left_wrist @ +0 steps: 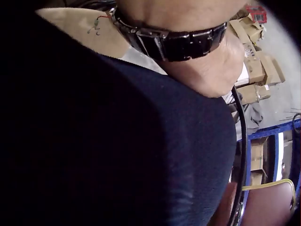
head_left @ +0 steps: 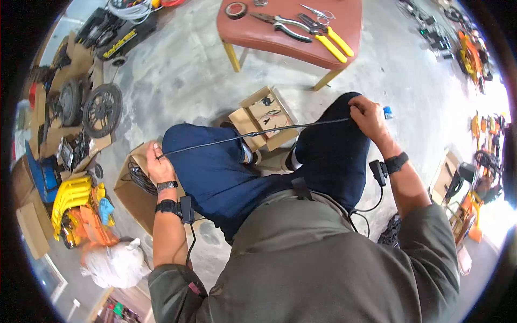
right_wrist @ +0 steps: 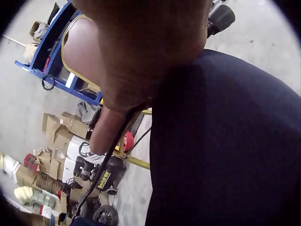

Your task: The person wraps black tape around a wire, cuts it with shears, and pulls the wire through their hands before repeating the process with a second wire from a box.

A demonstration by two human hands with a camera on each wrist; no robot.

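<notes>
A thin black cable [head_left: 215, 142] runs nearly straight across the person's lap, from one hand to the other. Its left end is gripped by the left hand [head_left: 160, 168], held beside the left knee over a cardboard box. At the right knee, the right hand [head_left: 368, 115] pinches the other end between thumb and curled fingers. A slightly thicker spot shows near the middle of the cable. In the left wrist view the cable [left_wrist: 242, 122] passes down beyond the hand, whose fingers are hidden. The right wrist view shows the cable [right_wrist: 104, 169] leaving under a finger.
The cardboard box [head_left: 124, 200] at left holds coiled cables. A smaller open box [head_left: 243, 120] with wire scraps stands between the feet. Ahead, a brown-topped stool [head_left: 231, 33] bears pliers [head_left: 285, 23], a yellow-handled cutting tool [head_left: 335, 46], scissors [head_left: 320, 14] and a tape roll [head_left: 236, 10].
</notes>
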